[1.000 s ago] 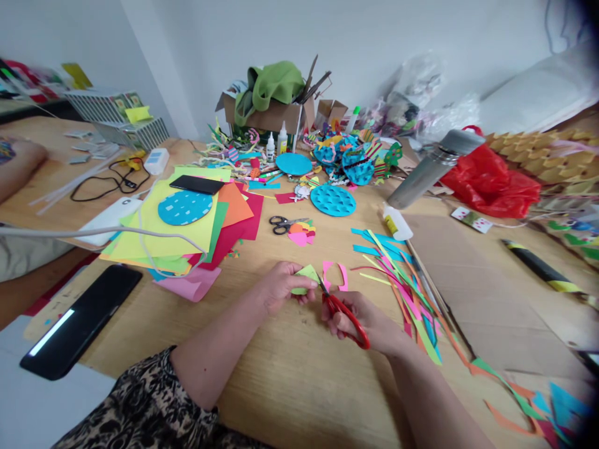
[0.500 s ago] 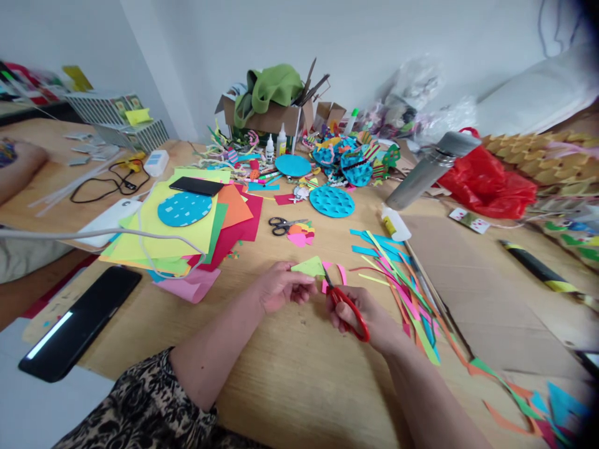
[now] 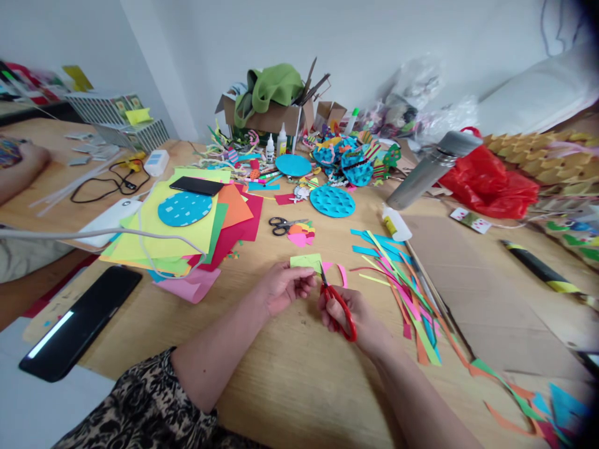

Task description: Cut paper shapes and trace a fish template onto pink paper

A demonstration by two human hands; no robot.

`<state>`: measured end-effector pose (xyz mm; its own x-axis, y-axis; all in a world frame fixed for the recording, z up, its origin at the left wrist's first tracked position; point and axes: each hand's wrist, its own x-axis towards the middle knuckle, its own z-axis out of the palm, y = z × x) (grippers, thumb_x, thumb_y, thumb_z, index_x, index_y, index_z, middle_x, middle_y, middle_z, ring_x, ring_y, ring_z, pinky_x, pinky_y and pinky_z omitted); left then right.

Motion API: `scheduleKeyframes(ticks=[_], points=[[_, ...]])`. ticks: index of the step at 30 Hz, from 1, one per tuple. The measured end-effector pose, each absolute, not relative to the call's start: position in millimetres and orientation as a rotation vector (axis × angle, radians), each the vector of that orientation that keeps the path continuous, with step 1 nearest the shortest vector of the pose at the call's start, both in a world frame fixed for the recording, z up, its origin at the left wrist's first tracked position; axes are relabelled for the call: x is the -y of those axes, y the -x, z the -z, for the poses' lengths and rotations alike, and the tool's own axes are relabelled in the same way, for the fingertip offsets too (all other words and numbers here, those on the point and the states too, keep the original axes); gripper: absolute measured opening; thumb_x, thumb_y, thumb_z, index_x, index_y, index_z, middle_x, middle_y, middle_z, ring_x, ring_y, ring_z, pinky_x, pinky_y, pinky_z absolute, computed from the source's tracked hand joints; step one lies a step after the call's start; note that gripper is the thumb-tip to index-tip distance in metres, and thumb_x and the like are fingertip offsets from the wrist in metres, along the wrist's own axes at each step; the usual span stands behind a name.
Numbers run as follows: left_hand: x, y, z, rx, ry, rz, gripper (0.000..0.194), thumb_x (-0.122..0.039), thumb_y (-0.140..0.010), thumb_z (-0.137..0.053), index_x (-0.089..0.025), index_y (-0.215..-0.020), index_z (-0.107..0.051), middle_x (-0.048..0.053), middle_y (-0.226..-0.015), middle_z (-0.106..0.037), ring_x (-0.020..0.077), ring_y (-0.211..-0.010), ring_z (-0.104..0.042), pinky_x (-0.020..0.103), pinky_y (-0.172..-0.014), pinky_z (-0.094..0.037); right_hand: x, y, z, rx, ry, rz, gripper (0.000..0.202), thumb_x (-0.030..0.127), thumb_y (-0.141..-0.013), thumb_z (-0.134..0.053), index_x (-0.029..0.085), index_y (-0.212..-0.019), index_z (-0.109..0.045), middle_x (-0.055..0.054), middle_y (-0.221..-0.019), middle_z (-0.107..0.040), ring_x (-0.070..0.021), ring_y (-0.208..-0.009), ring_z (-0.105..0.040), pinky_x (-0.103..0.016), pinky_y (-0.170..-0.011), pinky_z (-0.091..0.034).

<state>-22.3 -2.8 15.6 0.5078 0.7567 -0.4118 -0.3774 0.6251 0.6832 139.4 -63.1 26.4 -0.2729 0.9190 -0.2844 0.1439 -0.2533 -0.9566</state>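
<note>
Pinched in my left hand (image 3: 289, 288) is a small piece of light green paper (image 3: 305, 260). My right hand (image 3: 349, 312) grips red-handled scissors (image 3: 340, 308), whose blades point up at the paper's right edge. Whether the blades touch the paper I cannot tell. Curved pink paper scraps (image 3: 343, 274) lie on the table just beyond the scissors. Farther off, black-handled scissors (image 3: 281, 226) rest beside a little pile of pink, orange and yellow cut pieces (image 3: 301, 236).
Left stand stacked coloured papers (image 3: 187, 234) with a blue disc (image 3: 185, 209) and a black phone (image 3: 196, 186). Paper strips (image 3: 397, 274), a glue bottle (image 3: 395, 223) and cardboard (image 3: 477, 293) lie right. A steel flask (image 3: 425, 171) leans behind. Another person's hand (image 3: 28, 162) shows far left.
The green paper has turned from a pointed shape to a flatter rectangle. My right hand and the red scissors have shifted slightly left, closer to my left hand.
</note>
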Motion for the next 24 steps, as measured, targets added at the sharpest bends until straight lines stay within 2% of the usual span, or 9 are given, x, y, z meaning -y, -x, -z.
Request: scheduleKeyframes(ticks=[5, 16, 24], points=[[5.5, 20.0, -15.8, -0.768, -0.602, -0.754, 0.023, -0.021, -0.059, -0.079, -0.011, -0.070, -0.062, 0.000, -0.059, -0.060, 0.0072, -0.052, -0.051, 0.020, -0.049, -0.033, 64.3, -136.3, -22.4, 1.365, 1.314, -1.582, 0.064, 0.080, -0.064, -0.061, 0.016, -0.069, -0.053, 0.000, -0.053, -0.054, -0.0091, -0.044, -0.045, -0.023, -0.042, -0.034], [6.8, 19.4, -13.6, -0.864, -0.678, -0.791, 0.019, -0.025, -0.060, -0.074, -0.012, -0.066, -0.061, 0.001, -0.056, -0.061, 0.0075, -0.046, -0.049, 0.021, -0.046, -0.034, 64.7, -136.5, -17.7, 1.394, 1.286, -1.595, 0.062, 0.077, -0.066, -0.062, 0.016, -0.069, -0.051, 0.000, -0.055, -0.053, -0.0101, -0.046, -0.047, -0.023, -0.044, -0.035], [6.0, 19.5, -13.7, -0.844, -0.687, -0.853, 0.026, -0.023, -0.056, -0.078, -0.012, -0.075, -0.066, 0.001, -0.064, -0.064, 0.0106, -0.057, -0.056, 0.023, -0.052, -0.041, 64.1, -138.6, -21.5, 1.414, 1.286, -1.607, 0.064, 0.080, -0.065, -0.061, 0.016, -0.071, -0.052, 0.000, -0.056, -0.054, -0.0096, -0.046, -0.046, -0.023, -0.044, -0.034]])
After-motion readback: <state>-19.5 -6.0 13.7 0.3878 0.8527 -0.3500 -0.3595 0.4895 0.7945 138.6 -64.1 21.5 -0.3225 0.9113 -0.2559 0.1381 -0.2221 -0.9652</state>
